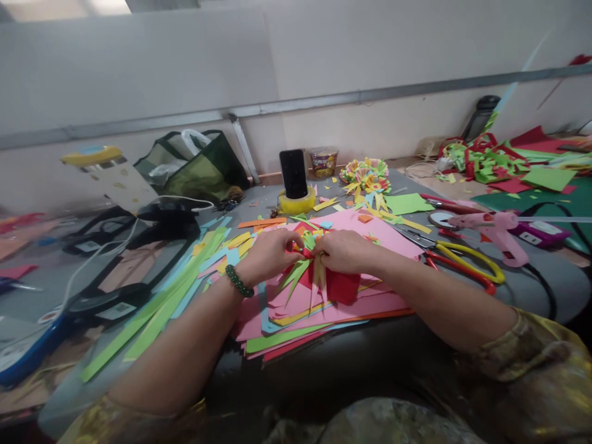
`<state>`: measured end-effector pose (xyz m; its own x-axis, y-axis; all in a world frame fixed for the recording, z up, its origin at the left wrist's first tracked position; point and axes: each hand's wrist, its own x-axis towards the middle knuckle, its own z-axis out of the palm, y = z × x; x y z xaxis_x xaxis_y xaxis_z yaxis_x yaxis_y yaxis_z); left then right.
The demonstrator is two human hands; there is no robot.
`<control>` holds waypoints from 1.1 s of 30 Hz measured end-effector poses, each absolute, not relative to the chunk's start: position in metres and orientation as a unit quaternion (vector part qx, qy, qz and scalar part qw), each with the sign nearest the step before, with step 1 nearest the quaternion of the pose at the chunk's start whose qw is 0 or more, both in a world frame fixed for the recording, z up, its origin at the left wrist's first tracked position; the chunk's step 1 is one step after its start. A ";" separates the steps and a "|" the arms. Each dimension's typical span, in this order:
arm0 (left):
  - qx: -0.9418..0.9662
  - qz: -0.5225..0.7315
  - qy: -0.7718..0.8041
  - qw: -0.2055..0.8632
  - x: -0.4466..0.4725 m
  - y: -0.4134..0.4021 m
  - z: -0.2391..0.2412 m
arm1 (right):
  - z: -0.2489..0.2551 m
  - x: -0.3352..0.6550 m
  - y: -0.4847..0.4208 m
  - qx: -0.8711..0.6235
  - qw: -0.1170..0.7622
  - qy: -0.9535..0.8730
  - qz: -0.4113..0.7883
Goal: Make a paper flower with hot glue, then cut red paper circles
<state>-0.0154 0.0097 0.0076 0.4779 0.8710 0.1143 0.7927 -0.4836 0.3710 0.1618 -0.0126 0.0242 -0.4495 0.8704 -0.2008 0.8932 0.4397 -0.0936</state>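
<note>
My left hand (272, 251), with a dark green bead bracelet (239, 281) at the wrist, is closed in a pinch on a small red paper piece (303, 252). My right hand (346, 251) meets it from the other side, thumb and finger pressed together on the same red piece. Pointed green paper strips (296, 279) and pale yellow strips (319, 279) hang below the fingers. Under both hands lies a stack of coloured paper (379, 302), mostly pink on top, with a red sheet (345, 288) over it. The fingers partly hide the red piece.
Right of the stack lie scissors with yellow handles (472, 262), red-handled scissors (462, 271) and a pink glue gun (499, 231). A phone (293, 174) stands in a yellow tape roll (296, 201). Long green paper strips (157, 308) lie left; a paper flower ball (366, 176) sits behind.
</note>
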 end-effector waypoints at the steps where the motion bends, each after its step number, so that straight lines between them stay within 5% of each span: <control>1: 0.849 0.141 0.493 0.130 -0.015 0.009 0.007 | 0.023 0.162 -0.012 0.519 0.057 0.848 -0.095; 15: 0.852 0.151 0.488 0.112 -0.014 0.011 0.002 | 0.016 0.171 -0.005 0.521 -0.096 0.841 -0.108; 26: 0.855 0.131 0.490 0.105 -0.012 0.009 0.002 | 0.020 0.160 -0.012 0.511 0.037 0.855 -0.083; 33: 0.860 0.121 0.487 0.087 -0.012 0.005 0.009 | 0.014 0.165 -0.007 0.507 -0.023 0.855 -0.106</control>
